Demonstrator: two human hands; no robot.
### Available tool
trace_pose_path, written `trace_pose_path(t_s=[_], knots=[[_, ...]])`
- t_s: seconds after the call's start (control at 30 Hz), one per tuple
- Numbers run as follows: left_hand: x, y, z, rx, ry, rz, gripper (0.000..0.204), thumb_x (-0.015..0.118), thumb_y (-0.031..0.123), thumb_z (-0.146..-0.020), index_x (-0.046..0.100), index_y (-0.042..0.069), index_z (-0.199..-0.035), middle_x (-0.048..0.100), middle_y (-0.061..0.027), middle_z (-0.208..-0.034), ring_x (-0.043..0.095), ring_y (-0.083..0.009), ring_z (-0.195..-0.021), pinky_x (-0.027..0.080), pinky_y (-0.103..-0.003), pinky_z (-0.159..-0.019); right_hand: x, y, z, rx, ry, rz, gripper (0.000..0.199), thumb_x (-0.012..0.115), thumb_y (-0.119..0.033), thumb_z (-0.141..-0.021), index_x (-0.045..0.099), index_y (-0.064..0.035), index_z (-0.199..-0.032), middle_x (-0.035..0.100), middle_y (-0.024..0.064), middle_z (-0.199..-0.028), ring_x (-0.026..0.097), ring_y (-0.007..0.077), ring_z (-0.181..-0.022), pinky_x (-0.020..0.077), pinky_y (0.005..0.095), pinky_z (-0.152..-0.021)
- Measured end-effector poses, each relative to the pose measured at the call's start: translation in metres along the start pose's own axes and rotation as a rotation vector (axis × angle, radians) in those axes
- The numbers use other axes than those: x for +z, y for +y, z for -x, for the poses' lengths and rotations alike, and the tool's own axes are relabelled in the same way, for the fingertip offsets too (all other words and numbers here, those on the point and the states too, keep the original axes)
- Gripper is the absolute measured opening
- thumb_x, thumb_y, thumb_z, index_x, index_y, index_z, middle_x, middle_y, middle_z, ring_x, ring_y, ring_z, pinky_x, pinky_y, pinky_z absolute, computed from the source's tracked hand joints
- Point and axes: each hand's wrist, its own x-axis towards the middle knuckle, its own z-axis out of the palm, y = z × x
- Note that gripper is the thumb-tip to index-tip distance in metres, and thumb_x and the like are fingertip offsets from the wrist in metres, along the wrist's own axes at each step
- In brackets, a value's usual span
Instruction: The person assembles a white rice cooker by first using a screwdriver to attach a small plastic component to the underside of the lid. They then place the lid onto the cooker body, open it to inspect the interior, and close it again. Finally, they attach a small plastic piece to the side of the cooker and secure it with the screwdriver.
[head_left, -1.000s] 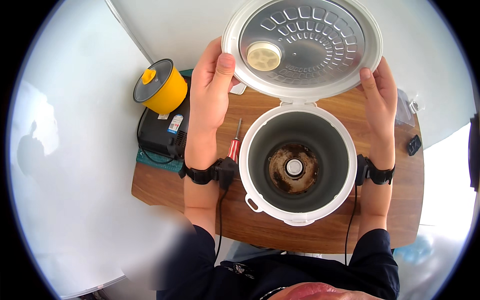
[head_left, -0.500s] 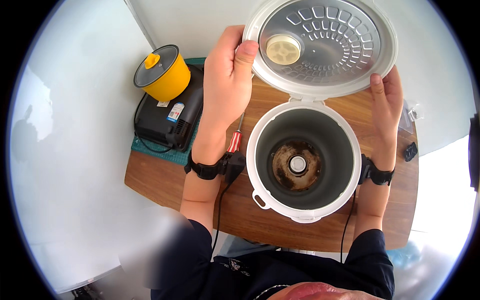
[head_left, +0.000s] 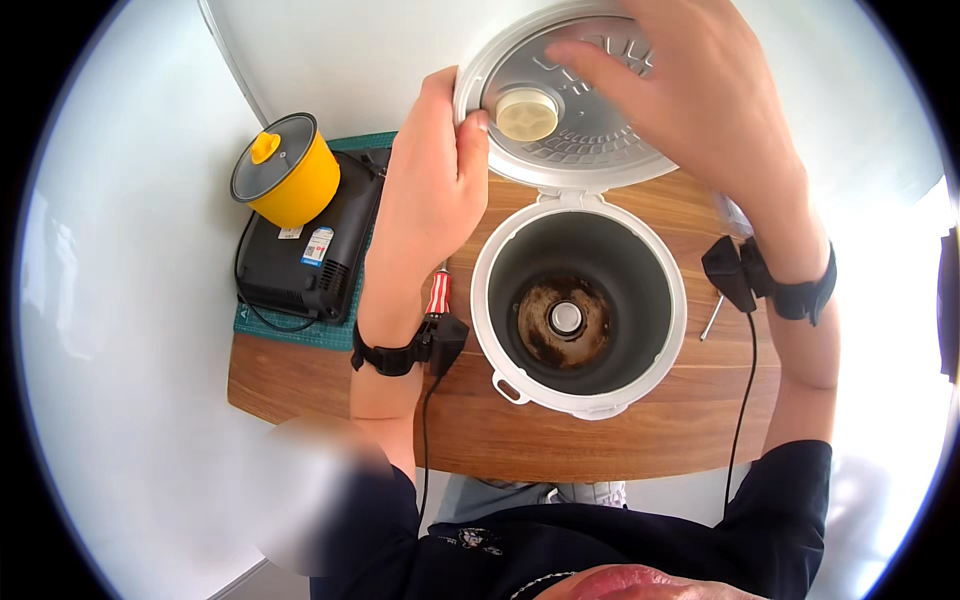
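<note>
A white rice cooker stands on the wooden table with its hinged lid raised. No inner pot sits in it; the grey cavity shows a brown-stained heating plate with a round metal button at its centre. My left hand grips the lid's left edge, thumb on the inner side by a cream round vent cap. Over the lid's right part is my right hand, thumb stretched out and apart from the other fingers, which run partly out of the picture. Whether it touches the lid I cannot tell.
At the left, a yellow pot with a glass lid rests on a black appliance over a green mat. A red-and-white-handled screwdriver lies beside my left wrist. A thin metal rod lies right of the cooker.
My right hand has left the lid's right rim and moved up and inward over its metal inside. My left hand keeps its hold on the lid. The whole view has shifted slightly.
</note>
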Motion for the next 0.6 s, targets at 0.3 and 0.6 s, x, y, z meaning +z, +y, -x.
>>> trace_pose_path(t_s=[0.3,0.6], knots=[[-0.003,0.001,-0.004,-0.072,-0.013,0.141,0.015,0.061,0.01,-0.1,0.057,-0.002,-0.107,0.064,-0.0169,-0.082,0.062,-0.0288,-0.068,0.05,-0.04,-0.065,-0.004,-0.046,-0.036,0.149,-0.207,0.212,0.023,0.074,-0.022,-0.079,0.075,-0.0029,-0.092,0.071,0.0187,-0.076,0.068,0.0405,-0.076,0.0549,0.0463,-0.076],[0.005,-0.021,-0.004,0.071,0.068,0.123,0.017,0.06,0.008,-0.101,0.058,0.0,-0.115,0.062,-0.0085,-0.077,0.057,-0.0131,-0.064,0.045,-0.029,-0.058,0.012,-0.046,-0.04,0.089,-0.106,0.307,0.019,0.07,-0.02,-0.074,0.075,-0.0055,-0.086,0.071,0.0176,-0.074,0.067,0.0397,-0.076,0.0497,0.0446,-0.087]])
